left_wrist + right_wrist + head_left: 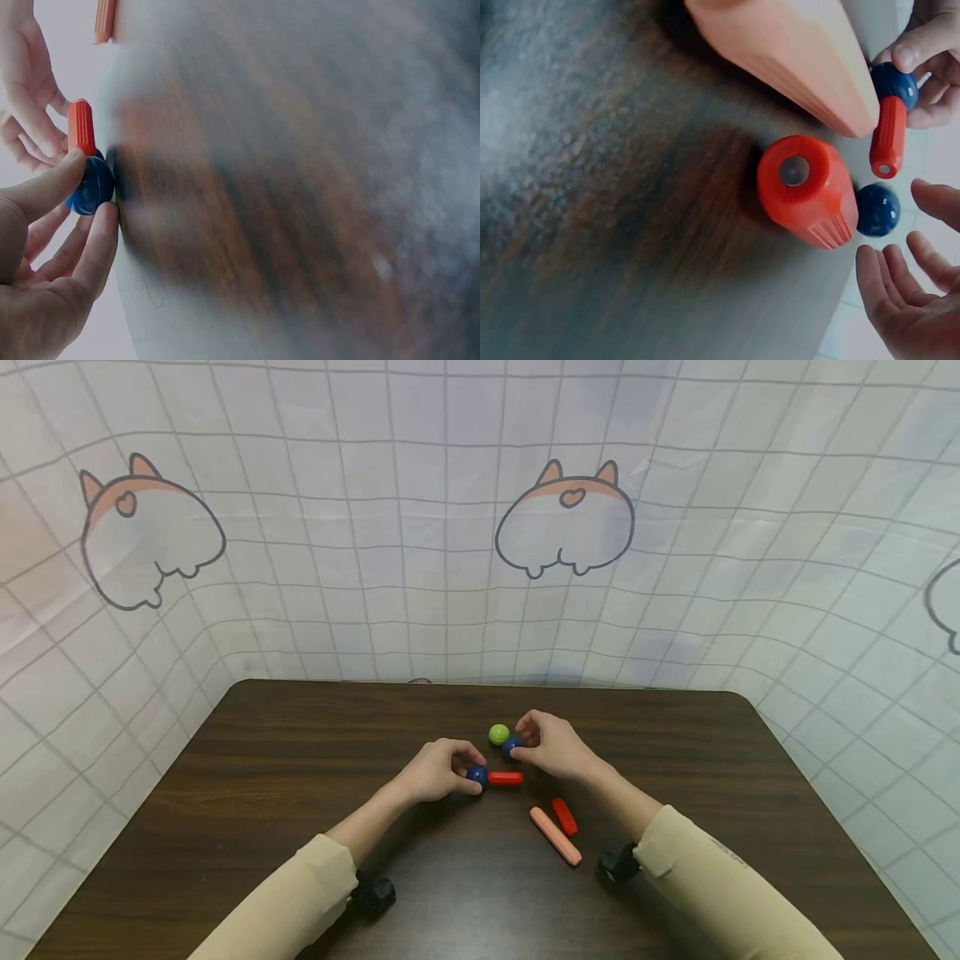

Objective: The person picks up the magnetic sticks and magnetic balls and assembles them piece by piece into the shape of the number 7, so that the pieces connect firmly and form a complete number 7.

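My left hand [442, 769] pinches a blue ball [91, 186] between thumb and fingers. A short red ribbed rod [506, 778] joins that ball end-on and points right; a small metal disc shows in its free end in the right wrist view. Beyond it, my right hand [553, 745] is spread around a second blue ball [878, 209]. In the right wrist view its thumb and fingertips stand a little apart from this ball. A green ball [498, 734] sits just behind and left of the second blue ball; whether they touch I cannot tell.
On the dark wooden table [300, 735], a longer peach rod [555, 836] and another red rod [565, 817] lie side by side, nearer me and left of my right forearm. A white gridded curtain [420, 560] hangs behind the table's far edge.
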A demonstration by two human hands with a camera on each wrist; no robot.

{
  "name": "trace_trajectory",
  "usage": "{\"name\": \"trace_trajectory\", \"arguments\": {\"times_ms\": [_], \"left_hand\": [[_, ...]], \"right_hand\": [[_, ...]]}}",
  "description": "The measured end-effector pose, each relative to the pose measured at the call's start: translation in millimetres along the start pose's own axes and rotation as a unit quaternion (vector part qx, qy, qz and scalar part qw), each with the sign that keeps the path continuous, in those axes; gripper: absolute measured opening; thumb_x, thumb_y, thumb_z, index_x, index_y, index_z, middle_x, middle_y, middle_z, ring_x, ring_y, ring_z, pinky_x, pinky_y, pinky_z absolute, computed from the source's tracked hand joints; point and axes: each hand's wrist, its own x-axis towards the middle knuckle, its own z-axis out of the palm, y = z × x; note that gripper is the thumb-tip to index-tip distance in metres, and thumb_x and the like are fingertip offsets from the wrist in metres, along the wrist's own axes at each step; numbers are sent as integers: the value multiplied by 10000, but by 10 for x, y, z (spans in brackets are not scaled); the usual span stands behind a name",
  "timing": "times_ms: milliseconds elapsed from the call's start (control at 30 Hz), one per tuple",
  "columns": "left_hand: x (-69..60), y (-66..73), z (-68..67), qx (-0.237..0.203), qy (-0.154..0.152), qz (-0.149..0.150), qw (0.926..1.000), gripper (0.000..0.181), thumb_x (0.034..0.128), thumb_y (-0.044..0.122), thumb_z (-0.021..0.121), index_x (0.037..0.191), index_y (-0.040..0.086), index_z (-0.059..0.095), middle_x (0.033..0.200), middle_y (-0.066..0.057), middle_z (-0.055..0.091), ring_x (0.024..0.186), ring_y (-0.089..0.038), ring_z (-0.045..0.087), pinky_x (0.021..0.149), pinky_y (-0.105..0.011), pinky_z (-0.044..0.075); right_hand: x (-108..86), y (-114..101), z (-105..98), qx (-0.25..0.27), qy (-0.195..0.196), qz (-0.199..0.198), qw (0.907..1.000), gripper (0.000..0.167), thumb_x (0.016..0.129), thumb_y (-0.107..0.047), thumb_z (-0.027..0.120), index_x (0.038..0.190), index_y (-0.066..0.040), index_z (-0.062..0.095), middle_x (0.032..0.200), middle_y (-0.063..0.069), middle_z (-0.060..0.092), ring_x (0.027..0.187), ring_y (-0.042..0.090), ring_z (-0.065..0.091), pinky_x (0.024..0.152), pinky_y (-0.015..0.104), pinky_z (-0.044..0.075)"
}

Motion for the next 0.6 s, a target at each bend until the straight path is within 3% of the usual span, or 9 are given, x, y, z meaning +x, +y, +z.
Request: {"name": "trace_trajectory", "arguments": {"times_ms": [333, 600], "left_hand": [[-18, -17, -25, 42, -5, -19, 10000, 277, 844, 98, 863, 1091, 91, 738, 1027, -15, 693, 870, -148, 651, 786, -326, 558], [-16, -29, -28, 13, -22, -43, 10000, 280, 840, 106, 868, 1089, 93, 741, 1025, -11, 694, 864, -144, 644, 769, -312, 550]], "right_hand": [[88, -2, 63, -218, -146, 82, 9996, 356, 924, -156, 783, 1192, 8, 616, 1115, 120, 643, 1037, 279, 612, 940, 463, 505], [114, 38, 98, -325, -165, 106, 9993, 342, 922, -156, 786, 1186, -14, 621, 1070, 94, 652, 973, 236, 610, 885, 427, 518]]}}
